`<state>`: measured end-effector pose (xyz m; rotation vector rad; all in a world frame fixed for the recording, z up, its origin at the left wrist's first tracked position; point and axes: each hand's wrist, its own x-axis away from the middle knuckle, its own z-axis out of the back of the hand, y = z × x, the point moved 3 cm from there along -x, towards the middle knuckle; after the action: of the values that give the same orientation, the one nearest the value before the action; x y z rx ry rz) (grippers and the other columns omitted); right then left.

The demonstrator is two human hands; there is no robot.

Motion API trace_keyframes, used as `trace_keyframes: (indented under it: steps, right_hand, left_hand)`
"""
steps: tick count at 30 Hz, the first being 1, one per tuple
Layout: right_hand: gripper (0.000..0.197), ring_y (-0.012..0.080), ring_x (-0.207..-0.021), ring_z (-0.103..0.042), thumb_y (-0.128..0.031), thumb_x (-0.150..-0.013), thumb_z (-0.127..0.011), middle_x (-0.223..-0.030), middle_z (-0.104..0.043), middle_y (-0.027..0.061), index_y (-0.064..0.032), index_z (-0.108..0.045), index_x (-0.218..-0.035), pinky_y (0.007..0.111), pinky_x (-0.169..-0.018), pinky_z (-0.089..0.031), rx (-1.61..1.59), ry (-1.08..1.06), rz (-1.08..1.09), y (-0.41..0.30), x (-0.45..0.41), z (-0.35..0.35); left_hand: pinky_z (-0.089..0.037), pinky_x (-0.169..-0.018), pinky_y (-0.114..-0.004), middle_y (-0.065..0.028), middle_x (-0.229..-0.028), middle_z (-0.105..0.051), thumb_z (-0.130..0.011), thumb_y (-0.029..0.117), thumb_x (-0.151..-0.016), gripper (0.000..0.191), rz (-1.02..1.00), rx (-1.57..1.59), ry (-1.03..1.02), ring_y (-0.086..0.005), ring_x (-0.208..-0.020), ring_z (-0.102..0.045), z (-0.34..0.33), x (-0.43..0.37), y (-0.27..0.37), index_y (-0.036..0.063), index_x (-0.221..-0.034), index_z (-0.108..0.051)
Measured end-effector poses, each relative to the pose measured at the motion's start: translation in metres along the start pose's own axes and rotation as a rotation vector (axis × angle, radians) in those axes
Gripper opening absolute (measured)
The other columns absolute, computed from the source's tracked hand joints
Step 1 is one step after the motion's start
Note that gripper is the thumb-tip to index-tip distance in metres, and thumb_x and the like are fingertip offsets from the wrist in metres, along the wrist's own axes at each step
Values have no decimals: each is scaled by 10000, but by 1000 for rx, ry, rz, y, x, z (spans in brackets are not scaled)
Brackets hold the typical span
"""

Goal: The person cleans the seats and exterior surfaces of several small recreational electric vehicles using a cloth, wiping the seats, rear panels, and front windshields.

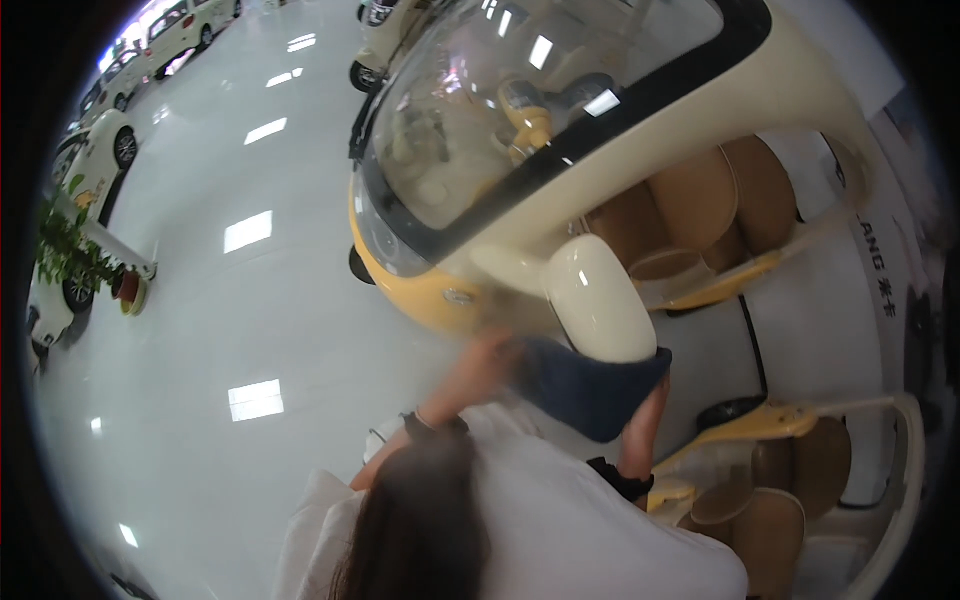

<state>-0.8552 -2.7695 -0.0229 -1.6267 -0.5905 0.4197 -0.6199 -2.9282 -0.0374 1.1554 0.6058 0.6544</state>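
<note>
A dark blue cloth point(592, 394) stretches between my two hands under a cream side mirror point(600, 300). Its upper edge lies against the lower end of the mirror housing. My left hand point(493, 358), blurred, grips the left end of the cloth. At the other end, my right hand point(661, 384) holds the cloth from behind, and most of its fingers are hidden. The mirror stands out on an arm from a small cream and yellow car point(645, 127), whose windshield point(465, 142) reflects the lights.
Close to my right is another small vehicle point(757, 424) with brown seats point(769, 517). A potted plant point(127, 289) stands beside a white post at the left. Several parked cars point(176, 34) line the far left. The grey floor point(180, 337) is glossy.
</note>
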Motion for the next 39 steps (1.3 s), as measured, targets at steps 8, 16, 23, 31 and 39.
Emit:
trace_keyframes:
  steps: [8, 16, 23, 31, 39]
  right_hand:
    - [313, 200, -1032, -500, -227, -991, -482, -1165, -524, 108, -21, -479, -1226, 323, -952, -388, 28, 412, 354, -20, 83, -30]
    - [239, 209, -961, -511, -145, -999, -462, -1096, -522, 136, -20, -452, -1202, 349, -867, -437, 360, 571, 803, -82, 78, -100]
    - [210, 326, -906, -557, -180, -939, -573, -975, -588, 156, -37, -561, -1093, 427, -750, -440, 1222, 645, 1165, -63, 44, -164]
    - [211, 368, -891, -545, -166, -927, -596, -948, -591, 155, -42, -568, -1095, 457, -723, -437, 1321, 905, 1091, -51, 29, -192]
    - [207, 372, -860, -508, -136, -914, -605, -978, -549, 175, -47, -553, -1093, 467, -720, -402, 1328, 1136, 1035, -21, -1, -233]
  left_hand:
    - [-502, -689, -337, -147, -929, -577, -632, 88, -883, 151, -155, -124, -52, -305, -773, -610, 66, 48, 19, -15, -985, -591]
    - [-493, -698, -331, -141, -922, -580, -667, 86, -849, 168, -74, 134, -41, -283, -750, -603, 121, 84, 9, -20, -962, -604]
    - [-478, -698, -354, -157, -822, -593, -694, 129, -832, 184, -78, -38, -46, -315, -762, -586, 150, 77, -30, -7, -937, -627]
    - [-481, -692, -357, -171, -821, -626, -669, 165, -873, 196, -150, 12, -393, -333, -746, -598, 201, 3, -62, -12, -955, -652]
    - [-474, -719, -323, -142, -875, -645, -649, 174, -893, 206, -33, -49, -629, -240, -778, -604, 252, -85, -73, -7, -992, -642]
